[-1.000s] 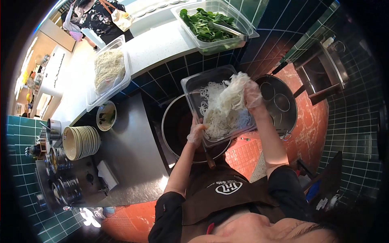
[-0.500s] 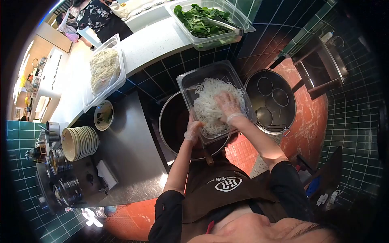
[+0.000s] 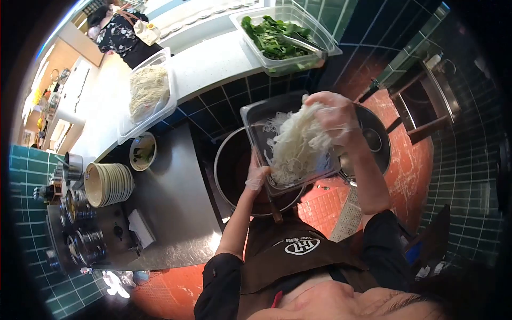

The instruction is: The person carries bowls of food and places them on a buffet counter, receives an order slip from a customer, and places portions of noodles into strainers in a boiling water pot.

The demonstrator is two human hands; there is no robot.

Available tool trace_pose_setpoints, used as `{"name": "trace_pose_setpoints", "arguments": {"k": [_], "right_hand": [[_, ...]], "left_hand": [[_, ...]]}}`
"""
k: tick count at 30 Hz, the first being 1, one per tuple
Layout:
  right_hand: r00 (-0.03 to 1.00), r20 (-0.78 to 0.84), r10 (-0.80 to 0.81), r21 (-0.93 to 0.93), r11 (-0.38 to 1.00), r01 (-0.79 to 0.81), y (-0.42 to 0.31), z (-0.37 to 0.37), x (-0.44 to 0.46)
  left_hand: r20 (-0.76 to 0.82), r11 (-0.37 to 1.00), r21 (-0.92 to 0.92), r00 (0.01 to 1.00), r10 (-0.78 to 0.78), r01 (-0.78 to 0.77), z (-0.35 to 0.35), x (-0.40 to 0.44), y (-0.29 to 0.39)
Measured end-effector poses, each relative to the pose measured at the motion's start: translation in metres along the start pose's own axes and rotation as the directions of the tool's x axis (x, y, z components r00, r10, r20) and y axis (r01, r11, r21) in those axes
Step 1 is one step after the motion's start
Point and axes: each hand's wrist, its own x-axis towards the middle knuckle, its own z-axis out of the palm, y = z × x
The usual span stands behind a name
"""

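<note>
In a thin clear glove, my right hand (image 3: 338, 117) is closed on a clump of white noodles (image 3: 301, 141) and holds it raised. Strands hang from it down to the noodles lying in a clear plastic container (image 3: 250, 120). My left hand (image 3: 258, 177), also gloved, grips the near left side of that container, which is tilted over a large round pot (image 3: 220, 178). Under the container, a wooden handle (image 3: 276, 214) sticks out toward me; what it belongs to is hidden. To the right, a second pot (image 3: 385, 133) with wire strainer baskets is partly covered by my right arm.
Leafy greens (image 3: 274, 40) and tongs (image 3: 301, 44) lie in a clear tub on the white counter. Thin noodles (image 3: 149, 90) fill another tray there. On the steel worktop (image 3: 176, 213) stand stacked bowls (image 3: 109, 184) and a bowl of greens (image 3: 143, 152). A person (image 3: 120, 34) is beyond the counter.
My right hand has gone from resting on the noodles to lifting a clump of them up and to the right. My left hand still holds the container.
</note>
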Motion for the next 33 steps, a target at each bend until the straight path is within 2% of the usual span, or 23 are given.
{"name": "trace_pose_setpoints", "arguments": {"k": [1, 2, 3, 4, 5, 6, 7, 8, 9, 10, 12, 16, 20, 22, 23, 24, 25, 26, 27, 30, 31, 32, 33], "right_hand": [[0.996, -0.004, 0.091, 0.146, 0.985, -0.09, -0.008, -0.004, 0.002], [0.998, -0.05, 0.042, 0.168, 0.985, -0.033, -0.004, -0.004, 0.009], [0.973, -0.01, -0.23, 0.041, 0.972, 0.23, 0.012, -0.011, 0.017], [0.989, -0.059, -0.133, 0.01, 0.991, 0.134, 0.001, -0.007, 0.02], [0.849, 0.082, -0.522, -0.259, 0.811, 0.524, 0.004, -0.017, 0.03], [0.968, 0.006, -0.25, -0.106, 0.963, 0.249, -0.007, -0.013, 0.023], [0.969, -0.022, -0.245, -0.086, 0.966, 0.242, -0.006, -0.014, 0.025], [0.994, -0.009, -0.113, 0.132, 0.985, 0.113, -0.005, -0.014, 0.023], [1.0, 0.004, 0.021, 0.342, 0.94, -0.021, -0.004, -0.013, 0.022], [0.991, 0.128, -0.041, 0.645, 0.762, -0.052, 0.002, -0.019, 0.024], [0.986, 0.145, -0.077, 0.695, 0.718, -0.045, 0.006, -0.017, 0.028], [0.984, 0.095, -0.153, 0.689, 0.723, 0.047, -0.003, -0.017, 0.037], [0.948, 0.062, -0.314, 0.188, 0.936, 0.298, 0.014, -0.013, 0.047], [0.768, 0.168, -0.618, -0.257, 0.725, 0.639, 0.032, -0.008, 0.05], [0.803, 0.219, -0.554, -0.236, 0.769, 0.594, 0.038, -0.004, 0.045], [0.704, 0.275, -0.655, -0.277, 0.647, 0.71, 0.034, -0.001, 0.043], [0.774, 0.294, -0.561, -0.31, 0.71, 0.633, 0.053, 0.002, 0.036], [0.875, 0.203, -0.439, -0.098, 0.88, 0.464, 0.061, 0.009, 0.024], [0.984, 0.16, 0.077, 0.169, 0.98, -0.104, 0.054, 0.016, 0.016], [0.883, 0.215, 0.418, 0.48, 0.742, -0.468, 0.082, 0.019, -0.007], [0.993, 0.1, -0.067, 0.201, 0.979, 0.046, 0.087, 0.018, -0.01], [0.812, 0.134, -0.568, -0.11, 0.806, 0.582, 0.094, 0.014, -0.013], [0.822, 0.171, -0.544, -0.106, 0.819, 0.564, 0.098, 0.014, -0.014]], "left_hand": [[-0.026, 0.998, 0.047, 0.999, -0.036, 0.037, 0.034, -0.01, 0.044], [-0.032, 0.966, 0.233, 0.992, 0.125, -0.114, -0.008, 0.007, -0.005], [-0.065, 0.811, 0.581, 0.989, 0.13, -0.068, -0.011, 0.005, 0.005], [-0.027, 0.767, 0.619, 0.971, 0.238, -0.171, -0.03, 0.01, -0.026], [0.028, 0.821, 0.499, 0.952, 0.304, -0.276, -0.035, 0.017, -0.031], [-0.003, 0.926, 0.256, 0.958, 0.288, -0.278, -0.04, 0.021, -0.048], [0.005, 0.967, 0.091, 0.971, 0.239, -0.239, -0.026, 0.011, -0.027], [0.027, 0.996, -0.006, 0.995, 0.091, -0.091, -0.023, 0.005, -0.018], [0.004, 0.982, 0.109, 0.988, 0.156, -0.156, -0.038, 0.013, -0.045], [-0.021, 0.989, 0.108, 0.995, 0.1, -0.097, -0.029, 0.007, -0.034], [-0.029, 0.996, 0.017, 0.996, 0.089, -0.088, -0.023, 0.005, -0.028], [-0.047, 0.967, -0.004, 0.966, 0.253, -0.253, -0.033, 0.015, -0.062], [-0.248, 0.926, 0.307, 0.921, 0.301, -0.22, -0.033, 0.011, -0.071], [-0.162, 0.581, 0.782, 0.826, 0.54, -0.227, -0.017, -0.005, -0.026], [0.119, 0.275, 0.892, 0.773, 0.624, -0.359, -0.018, -0.005, -0.003], [0.205, 0.129, 0.923, 0.746, 0.633, -0.363, -0.018, -0.005, 0.0], [0.282, 0.071, 0.908, 0.728, 0.625, -0.412, -0.017, -0.001, 0.003], [0.328, -0.088, 0.94, 0.805, 0.494, -0.329, -0.004, -0.005, 0.015], [0.389, -0.114, 0.918, 0.801, 0.455, -0.381, -0.001, -0.001, 0.019], [0.388, 0.101, 0.883, 0.833, 0.395, -0.459, -0.004, 0.003, 0.001], [0.353, 0.215, 0.853, 0.829, 0.434, -0.476, -0.003, 0.002, 0.006], [0.312, 0.303, 0.818, 0.819, 0.481, -0.489, 0.002, 0.0, 0.016], [0.213, 0.476, 0.766, 0.869, 0.446, -0.432, 0.011, -0.004, 0.031]]}}
